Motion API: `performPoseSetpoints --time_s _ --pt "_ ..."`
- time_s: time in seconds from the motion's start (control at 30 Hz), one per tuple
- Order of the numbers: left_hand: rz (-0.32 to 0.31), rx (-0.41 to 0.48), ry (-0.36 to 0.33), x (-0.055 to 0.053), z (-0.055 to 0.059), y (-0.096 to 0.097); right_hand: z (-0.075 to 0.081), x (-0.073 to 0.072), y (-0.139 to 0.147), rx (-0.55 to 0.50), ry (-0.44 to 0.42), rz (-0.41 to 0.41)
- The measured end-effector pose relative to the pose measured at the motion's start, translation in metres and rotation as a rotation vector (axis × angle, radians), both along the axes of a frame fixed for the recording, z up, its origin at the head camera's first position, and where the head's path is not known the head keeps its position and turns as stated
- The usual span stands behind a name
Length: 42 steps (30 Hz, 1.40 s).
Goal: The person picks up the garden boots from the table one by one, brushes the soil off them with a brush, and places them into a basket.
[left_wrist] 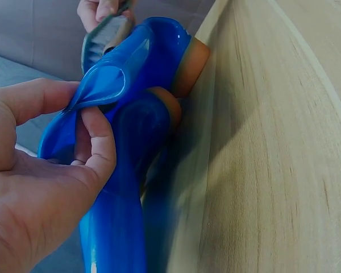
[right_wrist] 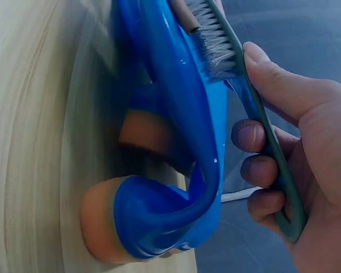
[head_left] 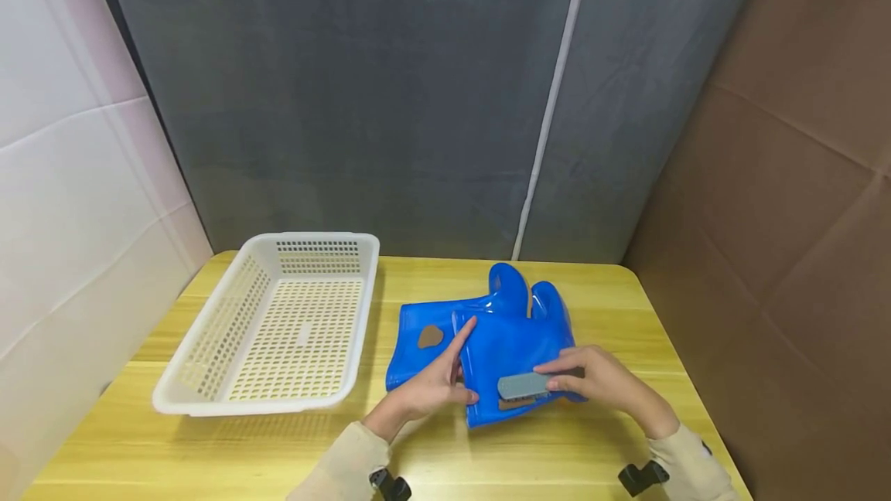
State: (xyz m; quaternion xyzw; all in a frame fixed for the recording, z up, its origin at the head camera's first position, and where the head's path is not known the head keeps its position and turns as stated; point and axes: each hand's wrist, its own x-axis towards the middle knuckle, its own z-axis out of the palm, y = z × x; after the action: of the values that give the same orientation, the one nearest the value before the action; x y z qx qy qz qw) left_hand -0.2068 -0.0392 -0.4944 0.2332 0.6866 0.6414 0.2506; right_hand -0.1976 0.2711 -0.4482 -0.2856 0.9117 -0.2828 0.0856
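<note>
1. Upper blue boot (head_left: 515, 342): lies on its side between the two hands, its opening toward the left hand, foot end beyond the right hand's fingertips; partly overlaps the second boot. Brown patch (head_left: 517, 403) on the shaft, just left of the right hand.
2. Second blue boot (head_left: 448, 315): lies just beyond the left hand, partly under the first, toe pointing away; a brown spot (head_left: 430, 336) shows on its shaft. Orange-brown soles visible on both boots in the wrist views.
3. Left hand (head_left: 431, 385): pinches the upper boot's top edge, thumb on one face, fingers inside the opening.
4. Right hand (head_left: 605, 381): grips the grey-green brush (head_left: 524, 386) by its handle; head extends left of the fingers, pale bristles (right_wrist: 219, 48) turned to the boot at the brown patch. Pressure cannot be told.
5. Surface: yellow wood-grain table (head_left: 257, 458) beneath both hands and boots.
6. Room: dark grey panel (head_left: 348, 99) ahead of the hands, with a white strip (head_left: 553, 99); white cloth (head_left: 76, 161) far to the left hand's left; brown cloth (head_left: 780, 238) to the right hand's right.
7. Container: white plastic basket (head_left: 369, 308) left of the left hand, well apart from the right; slotted floor and walls visible, yellow wood showing through.
</note>
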Motion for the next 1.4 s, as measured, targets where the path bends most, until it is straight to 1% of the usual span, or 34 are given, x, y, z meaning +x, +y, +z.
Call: performPoseSetpoints --time_s 0.13,0.27,0.43,0.67,0.9,1.2,1.4 --pt "0.004 -0.006 -0.006 -0.001 0.0 0.0 0.003 0.002 0.0 -0.019 -0.016 0.035" --pt "0.003 -0.008 -0.001 -0.002 -0.001 0.0 0.007 0.005 -0.002 -0.038 -0.073 0.058" --pt "-0.005 -0.002 0.001 -0.003 -0.001 -0.001 0.011 0.009 -0.006 -0.037 -0.116 0.059" --pt "-0.011 -0.001 -0.005 -0.003 0.001 -0.001 0.011 0.011 -0.009 -0.025 -0.127 0.068" --pt "-0.018 -0.004 0.007 -0.005 0.0 -0.001 0.017 0.014 -0.012 0.011 -0.166 0.052" --pt "-0.013 -0.001 0.001 -0.006 -0.002 -0.002 0.019 0.017 -0.015 0.051 -0.148 0.037" --pt "-0.026 0.016 -0.002 -0.006 0.0 -0.001 0.02 0.018 -0.014 0.038 -0.175 0.035"
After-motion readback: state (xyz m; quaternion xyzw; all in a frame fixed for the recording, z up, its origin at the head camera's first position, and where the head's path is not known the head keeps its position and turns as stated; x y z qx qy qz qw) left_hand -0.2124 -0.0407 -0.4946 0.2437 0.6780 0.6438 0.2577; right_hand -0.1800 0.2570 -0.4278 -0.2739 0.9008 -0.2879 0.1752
